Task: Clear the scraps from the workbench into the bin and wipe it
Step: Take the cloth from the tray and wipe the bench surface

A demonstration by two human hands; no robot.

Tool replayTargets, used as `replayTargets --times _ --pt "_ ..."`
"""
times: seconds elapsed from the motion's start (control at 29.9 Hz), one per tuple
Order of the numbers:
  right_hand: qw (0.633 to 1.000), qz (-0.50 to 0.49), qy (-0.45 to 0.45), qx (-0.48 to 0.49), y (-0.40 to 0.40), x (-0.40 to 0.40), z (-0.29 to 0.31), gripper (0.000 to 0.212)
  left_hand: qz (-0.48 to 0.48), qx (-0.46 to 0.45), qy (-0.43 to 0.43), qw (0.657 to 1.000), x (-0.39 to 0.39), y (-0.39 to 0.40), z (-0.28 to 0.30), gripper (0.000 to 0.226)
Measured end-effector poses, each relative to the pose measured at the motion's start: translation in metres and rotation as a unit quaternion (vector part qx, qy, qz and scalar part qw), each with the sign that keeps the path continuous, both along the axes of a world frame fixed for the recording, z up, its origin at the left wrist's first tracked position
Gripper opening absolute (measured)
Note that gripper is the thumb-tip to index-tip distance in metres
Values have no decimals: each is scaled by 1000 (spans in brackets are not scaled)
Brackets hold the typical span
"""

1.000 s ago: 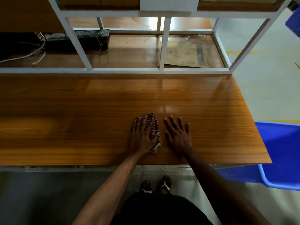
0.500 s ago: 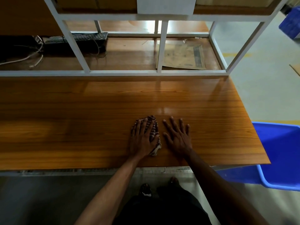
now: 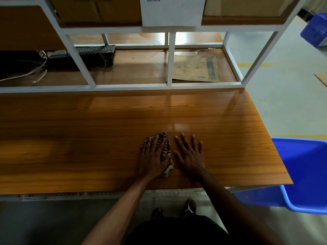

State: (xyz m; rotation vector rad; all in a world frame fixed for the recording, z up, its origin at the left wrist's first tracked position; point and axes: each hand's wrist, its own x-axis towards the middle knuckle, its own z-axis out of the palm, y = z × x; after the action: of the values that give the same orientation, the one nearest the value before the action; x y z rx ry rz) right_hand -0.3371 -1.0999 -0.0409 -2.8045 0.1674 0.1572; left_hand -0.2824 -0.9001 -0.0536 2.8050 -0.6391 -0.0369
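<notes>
My left hand [image 3: 153, 156] lies flat on a striped brown-and-white cloth [image 3: 166, 149], pressing it onto the wooden workbench [image 3: 88, 138] near the front edge. Parts of the cloth stick out past the fingertips and beside the thumb. Just to its right, my right hand [image 3: 190, 154] rests palm down on the bare wood with fingers spread and nothing under it. A blue bin [image 3: 304, 174] stands on the floor off the bench's right end. I see no scraps on the front board.
A white metal frame [image 3: 123, 86] rises along the back of the board. Behind it lie a black keyboard [image 3: 83, 52], loose cables [image 3: 26, 73] and a flat brown paper sheet [image 3: 196, 69]. Cardboard boxes sit on the upper shelf. Another blue crate [image 3: 315, 30] stands far right.
Both hands and the cloth stay in the same spot on the bench. The view has tilted slightly upward and my feet have shifted below the bench.
</notes>
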Motion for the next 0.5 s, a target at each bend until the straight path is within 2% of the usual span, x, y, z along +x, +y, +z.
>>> replayTargets --times 0.1,0.23,0.33,0.5 --pt "1000 -1 -3 4 0 0 -1 66 -2 1 -8 1000 26 -9 3 73" --pt "1000 2 1 6 -2 1 -1 67 16 16 33 999 55 -30 10 76" --pt "1000 3 2 11 -5 1 -4 68 5 9 45 999 38 -26 8 75" --pt "999 7 8 32 -8 4 -7 68 -37 3 12 999 12 6 3 70"
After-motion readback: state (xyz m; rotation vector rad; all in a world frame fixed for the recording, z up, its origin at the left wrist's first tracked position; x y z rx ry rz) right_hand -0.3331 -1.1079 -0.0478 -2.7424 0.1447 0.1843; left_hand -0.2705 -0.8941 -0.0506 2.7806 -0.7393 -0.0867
